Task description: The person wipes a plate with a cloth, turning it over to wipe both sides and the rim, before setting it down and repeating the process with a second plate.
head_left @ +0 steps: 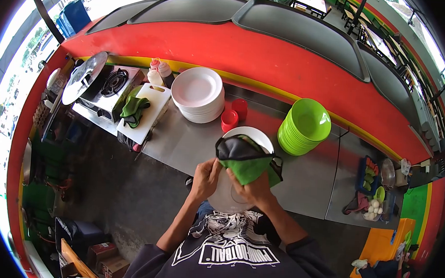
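A pale translucent round dish (225,194) hangs in front of my chest, at the counter's near edge. My left hand (207,178) is closed on its left rim. A green cloth with black edging (246,161) is bunched in my right hand (252,188), which presses it against the dish from the right. The cloth hides part of the dish and some fingers. Just beyond the cloth is a white bowl or plate (253,136) on the steel counter (181,142). Two red cups (229,120) stand behind it, beside a tall stack of white plates (198,94).
Green bowls (306,126) are stacked at the right. A white cutting board (150,106) with another cloth (134,109), a stove (115,84) and bottles (160,73) are at the left. Vegetables and eggs (373,207) sit far right. A person (385,274) is at lower right.
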`<action>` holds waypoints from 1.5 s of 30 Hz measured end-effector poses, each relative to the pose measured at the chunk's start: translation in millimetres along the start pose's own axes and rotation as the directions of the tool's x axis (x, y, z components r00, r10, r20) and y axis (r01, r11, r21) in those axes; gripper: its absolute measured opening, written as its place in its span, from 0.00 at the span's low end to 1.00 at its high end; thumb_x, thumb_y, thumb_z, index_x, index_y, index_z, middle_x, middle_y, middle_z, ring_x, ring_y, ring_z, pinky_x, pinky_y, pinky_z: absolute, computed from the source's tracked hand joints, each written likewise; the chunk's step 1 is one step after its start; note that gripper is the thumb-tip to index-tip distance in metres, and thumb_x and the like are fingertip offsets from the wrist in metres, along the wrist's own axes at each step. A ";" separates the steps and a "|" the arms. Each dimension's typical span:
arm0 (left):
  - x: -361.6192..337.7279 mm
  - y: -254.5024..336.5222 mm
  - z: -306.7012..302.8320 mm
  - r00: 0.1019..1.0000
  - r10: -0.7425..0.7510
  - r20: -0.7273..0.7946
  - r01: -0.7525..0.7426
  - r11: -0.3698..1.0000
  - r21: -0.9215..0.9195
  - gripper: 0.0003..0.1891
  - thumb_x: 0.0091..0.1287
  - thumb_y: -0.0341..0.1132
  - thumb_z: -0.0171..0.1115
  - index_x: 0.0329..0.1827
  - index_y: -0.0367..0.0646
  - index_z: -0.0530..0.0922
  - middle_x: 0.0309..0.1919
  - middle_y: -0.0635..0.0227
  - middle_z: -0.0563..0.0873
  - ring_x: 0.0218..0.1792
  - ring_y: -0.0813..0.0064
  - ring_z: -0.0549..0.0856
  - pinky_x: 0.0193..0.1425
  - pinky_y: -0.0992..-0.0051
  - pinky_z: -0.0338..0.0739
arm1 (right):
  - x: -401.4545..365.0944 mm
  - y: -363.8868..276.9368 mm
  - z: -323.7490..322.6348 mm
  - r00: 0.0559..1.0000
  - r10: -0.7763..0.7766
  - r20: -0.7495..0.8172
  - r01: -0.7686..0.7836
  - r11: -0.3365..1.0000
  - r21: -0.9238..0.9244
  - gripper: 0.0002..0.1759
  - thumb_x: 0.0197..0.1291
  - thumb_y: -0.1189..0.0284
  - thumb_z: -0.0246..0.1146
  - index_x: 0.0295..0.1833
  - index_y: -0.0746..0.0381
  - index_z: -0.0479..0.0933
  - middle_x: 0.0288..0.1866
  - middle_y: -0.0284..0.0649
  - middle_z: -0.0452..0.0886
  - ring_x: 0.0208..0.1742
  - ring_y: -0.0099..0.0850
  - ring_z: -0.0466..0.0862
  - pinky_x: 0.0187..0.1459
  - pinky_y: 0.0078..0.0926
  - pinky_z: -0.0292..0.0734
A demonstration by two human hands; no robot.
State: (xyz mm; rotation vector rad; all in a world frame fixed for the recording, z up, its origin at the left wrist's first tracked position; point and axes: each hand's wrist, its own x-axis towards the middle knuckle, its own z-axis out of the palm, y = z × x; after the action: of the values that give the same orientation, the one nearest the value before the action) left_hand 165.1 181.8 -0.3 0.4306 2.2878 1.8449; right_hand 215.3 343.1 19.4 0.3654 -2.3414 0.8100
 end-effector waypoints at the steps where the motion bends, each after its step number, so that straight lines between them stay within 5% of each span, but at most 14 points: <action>1: 1.4 -1.5 -1.8 0.999 -0.044 -0.029 0.043 0.998 -0.035 0.22 0.79 0.44 0.52 0.34 0.32 0.77 0.18 0.80 0.70 0.25 0.88 0.65 0.26 0.77 0.63 | -3.5 10.9 -1.4 0.976 0.196 0.098 -0.205 0.975 0.087 0.17 0.68 0.65 0.60 0.56 0.63 0.79 0.57 0.49 0.80 0.58 0.49 0.79 0.62 0.45 0.69; 3: 2.8 -8.5 -9.6 0.992 -0.093 -0.091 0.086 0.993 -0.082 0.25 0.79 0.50 0.51 0.34 0.34 0.80 0.21 0.86 0.72 0.26 0.91 0.66 0.26 0.82 0.61 | -12.1 33.5 -0.7 0.789 0.521 0.325 -0.593 0.784 0.184 0.18 0.71 0.63 0.58 0.57 0.64 0.79 0.56 0.49 0.80 0.56 0.44 0.80 0.60 0.39 0.71; 4: 3.5 -9.9 -9.8 0.985 -0.080 -0.156 0.054 0.985 -0.161 0.25 0.79 0.49 0.51 0.34 0.34 0.81 0.22 0.85 0.73 0.26 0.92 0.67 0.27 0.82 0.61 | -16.4 39.0 4.2 0.780 0.583 0.229 -0.626 0.717 0.306 0.18 0.72 0.62 0.57 0.57 0.64 0.78 0.55 0.48 0.81 0.55 0.42 0.80 0.58 0.36 0.72; 7: 6.7 -9.9 -13.0 0.941 -0.057 -0.333 -0.058 0.944 -0.325 0.25 0.80 0.50 0.49 0.37 0.35 0.83 0.25 0.83 0.77 0.26 0.92 0.69 0.28 0.85 0.62 | -45.7 51.7 27.4 0.665 0.746 0.038 -0.606 0.510 0.611 0.22 0.75 0.58 0.55 0.60 0.65 0.75 0.54 0.41 0.80 0.54 0.32 0.78 0.56 0.31 0.72; 11: 4.3 -34.5 -13.5 0.929 -0.143 -0.340 -0.010 0.912 -0.411 0.24 0.79 0.49 0.51 0.39 0.36 0.84 0.26 0.81 0.79 0.26 0.92 0.71 0.29 0.85 0.65 | -67.2 27.0 37.2 0.220 0.953 0.209 -0.511 -0.069 0.857 0.26 0.72 0.60 0.60 0.68 0.64 0.70 0.60 0.35 0.77 0.58 0.30 0.77 0.60 0.29 0.71; 15: 7.8 -28.5 -27.3 0.967 -0.240 -0.090 0.181 0.887 -0.424 0.23 0.78 0.50 0.53 0.40 0.37 0.83 0.26 0.78 0.82 0.27 0.91 0.77 0.30 0.86 0.70 | -70.3 39.7 30.4 0.234 0.945 0.229 -0.401 -0.121 0.908 0.28 0.69 0.57 0.64 0.67 0.61 0.72 0.59 0.37 0.79 0.57 0.27 0.78 0.56 0.29 0.76; 23: 21.3 -11.0 -23.4 0.972 -0.233 0.035 0.234 0.929 -0.288 0.26 0.77 0.54 0.52 0.40 0.36 0.82 0.26 0.76 0.83 0.24 0.90 0.77 0.27 0.84 0.71 | -34.5 48.7 0.2 0.716 0.696 -0.063 -0.578 0.641 0.505 0.16 0.73 0.64 0.58 0.54 0.66 0.79 0.50 0.45 0.82 0.52 0.39 0.81 0.55 0.35 0.73; 27: 15.7 1.2 -6.6 0.989 -0.149 0.018 0.149 0.969 -0.197 0.24 0.77 0.51 0.54 0.35 0.35 0.81 0.22 0.80 0.78 0.24 0.92 0.71 0.25 0.83 0.65 | -13.5 25.8 3.5 0.787 0.614 0.060 -0.612 0.766 0.198 0.17 0.69 0.61 0.60 0.51 0.63 0.81 0.54 0.52 0.81 0.60 0.50 0.78 0.60 0.44 0.70; 30: 12.1 4.6 0.8 0.999 -0.032 0.044 0.031 0.999 0.017 0.23 0.79 0.45 0.53 0.30 0.34 0.77 0.20 0.84 0.72 0.24 0.92 0.65 0.24 0.81 0.60 | 13.7 -17.9 0.2 0.983 0.132 -0.129 -0.140 0.988 -0.060 0.16 0.65 0.62 0.63 0.52 0.60 0.82 0.59 0.50 0.80 0.68 0.51 0.72 0.68 0.49 0.63; 32: 16.1 -15.6 7.1 0.984 0.167 -0.054 -0.172 0.981 -0.091 0.22 0.79 0.43 0.52 0.31 0.33 0.76 0.20 0.85 0.71 0.24 0.92 0.64 0.23 0.80 0.57 | 14.8 -26.5 5.6 0.995 0.099 -0.021 -0.100 0.993 -0.060 0.16 0.63 0.63 0.65 0.52 0.59 0.82 0.60 0.50 0.79 0.72 0.51 0.68 0.71 0.52 0.57; 36: 14.1 -14.9 -2.5 0.995 -0.002 -0.100 -0.021 0.972 -0.233 0.21 0.79 0.45 0.53 0.34 0.34 0.80 0.22 0.84 0.74 0.26 0.92 0.67 0.26 0.83 0.61 | 19.1 -3.8 3.7 0.995 0.049 -0.087 -0.051 0.999 -0.012 0.17 0.62 0.63 0.66 0.53 0.59 0.81 0.61 0.48 0.79 0.70 0.51 0.71 0.71 0.51 0.60; 40: 17.9 -7.5 -12.7 0.960 -0.108 -0.258 0.009 0.934 -0.356 0.22 0.79 0.48 0.52 0.39 0.36 0.84 0.27 0.79 0.81 0.28 0.91 0.75 0.30 0.85 0.70 | -5.0 41.9 12.3 0.728 0.676 0.112 -0.632 0.599 0.492 0.17 0.70 0.64 0.59 0.56 0.64 0.78 0.58 0.52 0.80 0.56 0.51 0.80 0.58 0.48 0.71; 43: 23.3 -13.4 -14.9 0.897 -0.194 -0.396 -0.051 0.846 -0.531 0.24 0.79 0.50 0.50 0.40 0.36 0.83 0.30 0.72 0.86 0.27 0.87 0.80 0.30 0.83 0.75 | -33.5 30.6 28.5 0.713 0.701 -0.016 -0.543 0.566 0.620 0.18 0.72 0.64 0.58 0.58 0.66 0.76 0.55 0.55 0.80 0.55 0.51 0.79 0.56 0.48 0.71; 45: 25.9 -18.7 -11.7 0.873 -0.221 -0.436 -0.072 0.824 -0.562 0.24 0.79 0.50 0.50 0.43 0.36 0.82 0.30 0.71 0.86 0.27 0.86 0.81 0.31 0.82 0.76 | -59.5 13.9 36.5 0.807 0.589 0.046 -0.545 0.711 0.445 0.19 0.72 0.63 0.58 0.59 0.66 0.75 0.58 0.55 0.79 0.57 0.52 0.78 0.59 0.48 0.70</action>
State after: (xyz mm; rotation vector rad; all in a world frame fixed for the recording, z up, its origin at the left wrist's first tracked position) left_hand 134.9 175.9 -14.7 -0.2489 1.7884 2.6800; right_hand 237.5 334.0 -47.6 -0.2493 -2.1658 1.6306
